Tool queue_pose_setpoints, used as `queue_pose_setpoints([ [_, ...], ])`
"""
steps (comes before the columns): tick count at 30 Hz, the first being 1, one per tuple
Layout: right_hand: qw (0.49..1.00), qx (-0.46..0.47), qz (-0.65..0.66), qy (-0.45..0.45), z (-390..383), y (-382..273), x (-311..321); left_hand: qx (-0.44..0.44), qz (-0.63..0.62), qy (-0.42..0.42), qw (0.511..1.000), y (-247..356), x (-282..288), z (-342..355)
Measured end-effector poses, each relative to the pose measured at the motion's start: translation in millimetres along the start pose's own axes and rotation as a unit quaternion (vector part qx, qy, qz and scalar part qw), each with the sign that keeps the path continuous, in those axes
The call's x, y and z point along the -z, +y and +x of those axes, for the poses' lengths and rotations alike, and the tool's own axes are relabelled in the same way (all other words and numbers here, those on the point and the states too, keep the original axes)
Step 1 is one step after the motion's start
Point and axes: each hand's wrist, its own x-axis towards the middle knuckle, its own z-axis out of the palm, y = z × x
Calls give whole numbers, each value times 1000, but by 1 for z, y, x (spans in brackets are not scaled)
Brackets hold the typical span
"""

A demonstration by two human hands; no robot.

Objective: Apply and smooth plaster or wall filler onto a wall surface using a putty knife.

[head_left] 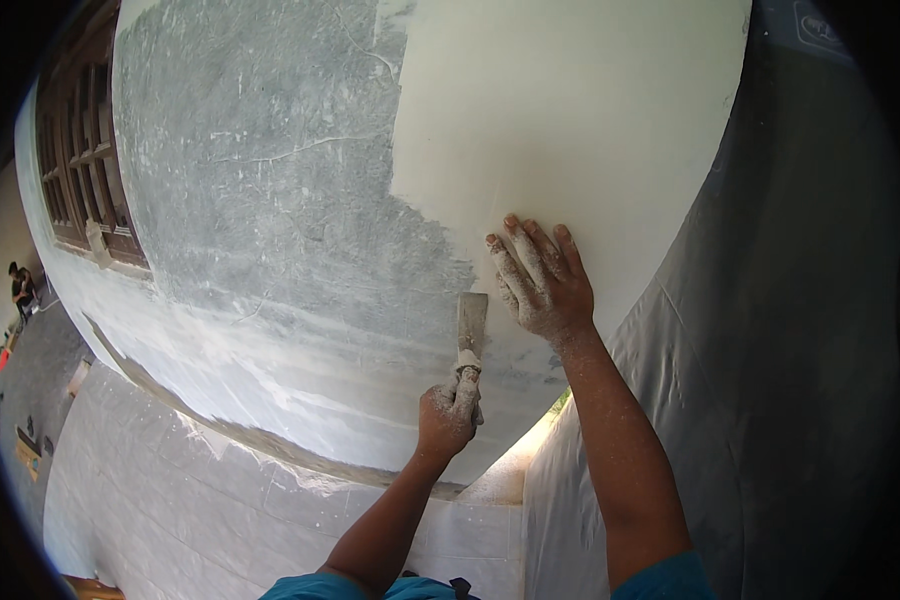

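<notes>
My left hand (451, 412) is wrapped round the handle of a putty knife (471, 325), its broad metal blade pointing up along the wall. White dust and dried filler coat the fingers. Higher and to the right, my right hand (545, 285) lies against the wall with fingers stretched out, also caked in white powder. It rests by the lower part of a smooth cream-coated area (570, 110). To the left the wall shows rough bare grey (280, 170), with a few crack lines. A paler smeared band runs along its lower part.
Plastic sheeting (710, 400) hangs down the right side. Grey sheeting (270, 530) covers the floor below the wall. A brown wooden window (85, 150) is set in the wall at the left. Farther off, another person (22, 290) is near scattered items.
</notes>
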Motion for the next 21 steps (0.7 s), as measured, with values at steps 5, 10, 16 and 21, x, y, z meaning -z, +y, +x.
queue_pose_setpoints([
  [5,1000,-3,3,-5,-2,0,-2,-34,49,11,998,11,-2,7],
  [10,1000,-12,5,-16,-4,-2,-2,-1,28,7,1000,8,1,-1],
  [16,1000,-10,4,-17,-3,1,-1,32,33,-2,999,24,-1,6],
  [21,1000,-16,10,-11,-5,-1,-4,24,28,14,999,10,2,1],
])
